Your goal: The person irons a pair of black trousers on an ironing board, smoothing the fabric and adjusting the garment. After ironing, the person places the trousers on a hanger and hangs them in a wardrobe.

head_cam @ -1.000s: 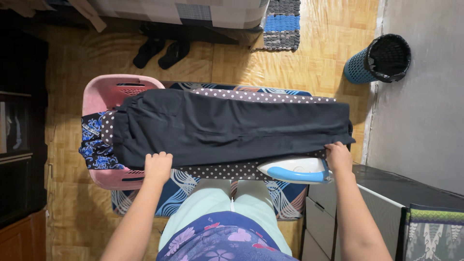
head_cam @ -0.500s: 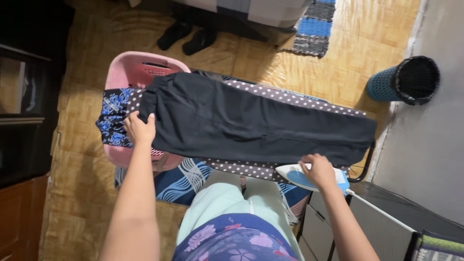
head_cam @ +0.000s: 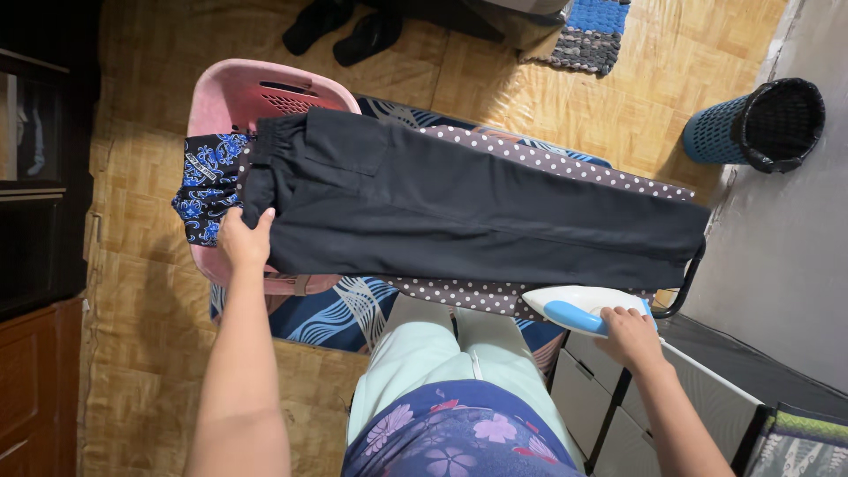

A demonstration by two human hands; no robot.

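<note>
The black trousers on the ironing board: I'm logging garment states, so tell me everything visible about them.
The black trousers are dark, matte woven fabric, laid flat and folded leg on leg along the polka-dot ironing board. The gathered elastic waistband points toward the pink laundry basket, where the left hand grips that end. A long crease runs down the leg. The right hand rests on the white-and-blue iron beside the hem.

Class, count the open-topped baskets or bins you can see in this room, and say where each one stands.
2. A pink laundry basket stands on the floor under the trousers' waistband, by the left hand. A blue mesh bin stands by the wall, upper right. Others may be hidden.
</note>
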